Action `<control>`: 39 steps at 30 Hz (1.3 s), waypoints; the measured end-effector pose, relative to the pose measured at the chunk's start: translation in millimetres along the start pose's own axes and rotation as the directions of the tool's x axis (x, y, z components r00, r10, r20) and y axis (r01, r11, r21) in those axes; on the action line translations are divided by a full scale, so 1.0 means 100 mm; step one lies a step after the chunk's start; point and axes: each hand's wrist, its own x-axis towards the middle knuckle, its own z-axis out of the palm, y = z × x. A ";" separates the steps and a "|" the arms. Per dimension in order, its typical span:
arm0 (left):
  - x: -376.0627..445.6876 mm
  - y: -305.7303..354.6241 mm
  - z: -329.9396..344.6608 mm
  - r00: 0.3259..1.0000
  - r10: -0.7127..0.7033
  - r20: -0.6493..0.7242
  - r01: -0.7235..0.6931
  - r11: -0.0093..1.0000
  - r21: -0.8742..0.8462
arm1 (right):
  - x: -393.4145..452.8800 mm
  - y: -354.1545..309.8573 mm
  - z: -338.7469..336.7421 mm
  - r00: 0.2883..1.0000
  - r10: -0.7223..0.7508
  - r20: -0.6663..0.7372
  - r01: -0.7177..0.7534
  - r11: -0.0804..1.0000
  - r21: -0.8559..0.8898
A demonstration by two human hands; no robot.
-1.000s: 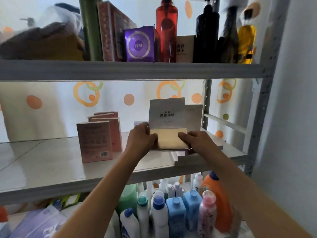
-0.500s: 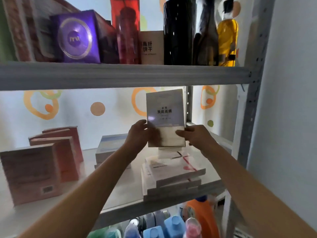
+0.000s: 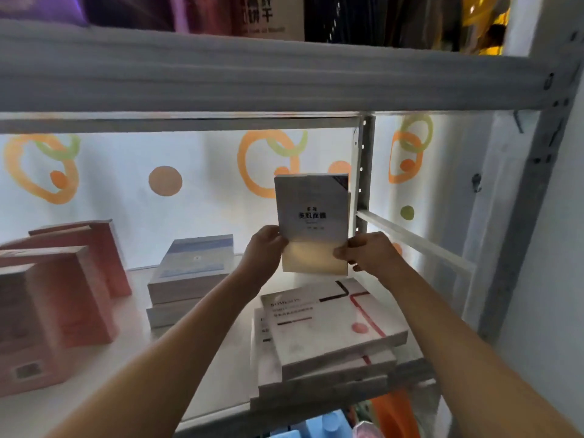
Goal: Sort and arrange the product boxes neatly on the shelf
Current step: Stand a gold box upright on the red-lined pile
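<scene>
While my left hand [image 3: 264, 248] and right hand [image 3: 368, 252] pinch the lower edges of a white box [image 3: 313, 222], holding it upright above the shelf [image 3: 218, 374], I judge the sorting about half done. Pink boxes [image 3: 60, 298] stand at the left, blue-grey boxes [image 3: 191, 267] lie stacked mid-shelf, and the white stack [image 3: 331, 330] near the front right looks askew. A dotted translucent panel [image 3: 164, 181] backs the grey metal rack.

The pink boxes [image 3: 47, 311] are blurred and cropped at the left edge; the upper-shelf bottles [image 3: 379, 20] are cut off above.
</scene>
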 end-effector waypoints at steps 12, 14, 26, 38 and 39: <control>0.16 -0.31 -0.10 0.943 -0.258 0.208 0.318 0.884 -0.343 | 0.12 0.43 0.05 0.986 0.133 0.098 -0.143 0.983 0.112; 0.16 -0.35 -0.10 0.936 -0.257 0.242 0.335 0.865 -0.375 | 0.12 0.44 0.06 0.986 0.129 0.105 -0.140 0.984 0.109; -0.09 -0.29 -0.19 0.973 -0.196 0.120 0.224 0.927 -0.301 | -0.18 0.43 0.00 0.985 0.173 -0.010 -0.173 0.985 0.026; -0.86 0.11 -0.43 0.989 0.072 0.131 -0.045 0.979 -0.201 | -0.80 0.14 -0.22 0.941 0.156 -0.300 -0.142 0.988 0.067; -0.89 0.14 -0.50 0.990 0.091 0.106 -0.074 0.986 -0.152 | -0.81 0.04 -0.27 0.925 0.168 -0.342 -0.139 0.984 0.108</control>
